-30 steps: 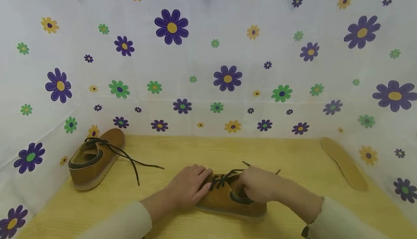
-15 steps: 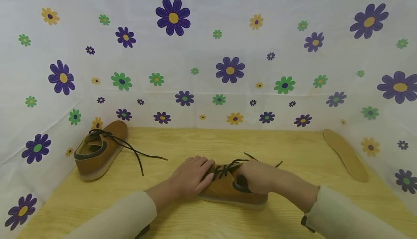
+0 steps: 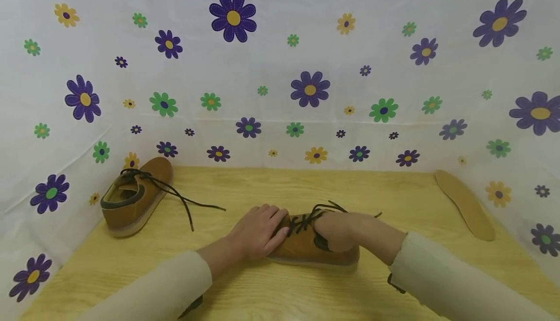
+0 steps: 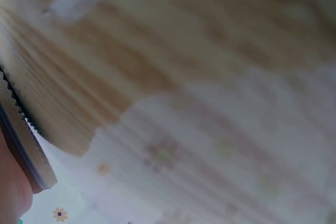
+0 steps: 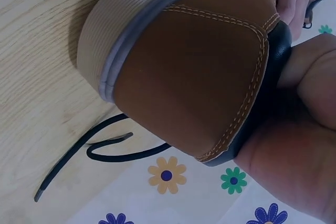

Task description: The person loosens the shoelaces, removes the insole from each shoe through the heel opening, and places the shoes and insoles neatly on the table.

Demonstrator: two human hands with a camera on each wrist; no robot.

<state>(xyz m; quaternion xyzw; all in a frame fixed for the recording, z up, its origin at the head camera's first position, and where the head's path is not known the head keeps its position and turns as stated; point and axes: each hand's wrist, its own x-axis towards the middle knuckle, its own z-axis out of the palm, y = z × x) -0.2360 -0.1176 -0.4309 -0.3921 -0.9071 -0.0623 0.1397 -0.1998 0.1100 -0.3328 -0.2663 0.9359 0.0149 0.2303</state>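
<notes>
A brown lace-up shoe (image 3: 297, 248) lies on the wooden table, its toe to the left and its heel to the right. My left hand (image 3: 260, 231) grips the toe, thumb on the near side and fingers over the top. My right hand (image 3: 339, 231) reaches through the opening into the shoe, and its fingers are hidden inside. In the right wrist view the shoe's heel (image 5: 194, 72) faces the camera, with the hand (image 5: 299, 166) going in past the dark collar. Only a strip of ridged sole (image 4: 31, 145) and part of the hand (image 4: 13, 182) show in the left wrist view.
A matching brown shoe (image 3: 131, 219) stands at the far left against the cloth, its black laces trailing to the right. A tan insole (image 3: 465, 204) lies at the far right. White flowered cloth (image 3: 262, 68) encloses the table's back and sides.
My right hand has pushed deeper into the shoe, moving slightly left. The left hand keeps its hold on the toe. The head view has tilted down, so the scene sits higher.
</notes>
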